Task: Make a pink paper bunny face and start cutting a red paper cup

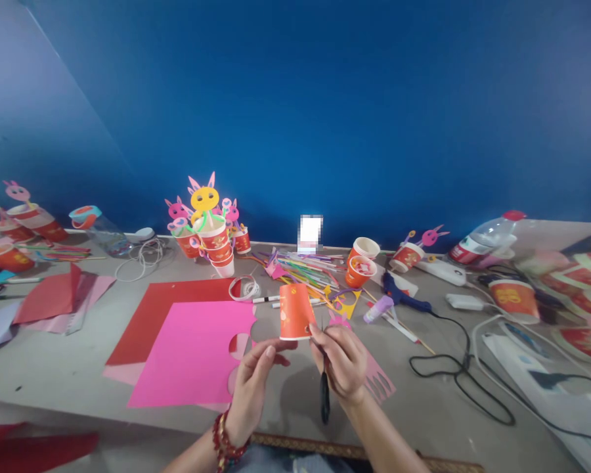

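Note:
An orange paper cup point(294, 312) with gold print is held in mid-air above the table, its white edge facing down. My right hand point(342, 361) is closed, with thumb and fingers pinching the cup's lower right side. The same hand also holds what looks like scissors, seen edge-on; their black handle point(324, 397) hangs below the fingers and the blades are mostly hidden. My left hand point(257, 374) is open at the cup's lower left, thumb raised and fingers reaching just under the white edge. Whether those fingertips touch the cup I cannot tell.
Pink paper point(187, 355) and red paper point(142, 322) lie left. Behind are pipe cleaners point(305, 269), decorated cups point(211, 240) and orange cups point(359, 270). A blue glue gun point(404, 295) trails its black cable rightward, near a purple glue stick point(378, 309) and a bottle point(487, 240).

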### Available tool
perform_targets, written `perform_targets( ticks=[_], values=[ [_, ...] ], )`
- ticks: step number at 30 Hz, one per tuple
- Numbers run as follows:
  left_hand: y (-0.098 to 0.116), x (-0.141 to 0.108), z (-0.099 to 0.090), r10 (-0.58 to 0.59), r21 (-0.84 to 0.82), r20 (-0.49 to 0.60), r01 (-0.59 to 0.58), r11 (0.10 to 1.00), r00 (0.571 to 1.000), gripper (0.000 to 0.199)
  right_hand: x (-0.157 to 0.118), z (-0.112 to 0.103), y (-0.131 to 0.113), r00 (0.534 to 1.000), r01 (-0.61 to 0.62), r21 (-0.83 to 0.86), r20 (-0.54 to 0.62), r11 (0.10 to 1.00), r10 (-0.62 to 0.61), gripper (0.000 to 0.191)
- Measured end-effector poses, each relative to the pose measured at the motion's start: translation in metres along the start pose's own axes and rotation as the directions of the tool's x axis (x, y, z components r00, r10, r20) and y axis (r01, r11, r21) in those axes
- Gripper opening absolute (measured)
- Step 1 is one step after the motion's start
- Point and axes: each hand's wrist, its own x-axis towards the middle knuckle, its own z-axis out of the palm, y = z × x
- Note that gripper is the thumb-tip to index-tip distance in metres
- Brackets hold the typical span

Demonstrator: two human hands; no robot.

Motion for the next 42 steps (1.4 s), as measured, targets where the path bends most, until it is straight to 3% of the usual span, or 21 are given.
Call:
perform_targets(
  ticks=[3,8,14,17,22,26,32,36,42],
  values=[
    [-0.002,0.000,0.009,-0.017,-0.172,0.017,0.020,0.985,1.000,0.027,0.000,0.005,-0.001,0.997,0.071,0.016,0.040,0.997,-0.072,0.027],
    [-0.001,0.013,0.023,-0.096,-0.456,-0.136,0.023,0.890,0.986,0.018,-0.005,0.014,-0.002,0.982,0.075,0.017,0.173,0.997,-0.077,0.028],
    [0.006,0.022,0.021,-0.080,-0.444,-0.114,0.021,0.896,0.990,0.016,0.001,-0.010,-0.008,0.957,-0.016,0.098,0.288,0.995,-0.013,0.023],
    [0.003,0.023,0.017,-0.062,-0.396,-0.148,-0.002,0.918,0.987,0.016,0.008,-0.026,-0.017,0.884,-0.181,0.089,0.452,0.979,0.123,0.019],
    [-0.006,0.020,0.012,-0.006,-0.238,-0.176,-0.037,0.971,0.984,0.020,0.017,-0.032,-0.024,0.656,-0.463,0.056,0.693,0.885,0.299,0.030],
    [-0.007,0.017,0.006,0.066,-0.020,-0.160,-0.070,0.997,0.985,0.024,0.019,-0.028,-0.023,0.591,-0.543,0.057,0.735,0.838,0.332,0.032],
    [0.001,0.017,0.000,0.215,0.261,-0.100,-0.183,0.948,0.972,0.025,0.025,-0.024,-0.024,0.575,-0.538,0.040,0.748,0.842,0.332,0.033],
    [0.002,0.019,0.001,0.247,0.234,-0.017,-0.236,0.943,0.969,0.022,0.031,-0.023,-0.026,0.606,-0.501,0.043,0.731,0.865,0.315,0.031],
    [0.001,0.021,0.002,0.337,0.276,0.130,-0.361,0.891,0.932,0.027,0.030,-0.022,-0.027,0.604,-0.508,0.012,0.717,0.861,0.347,0.033]
  ],
)
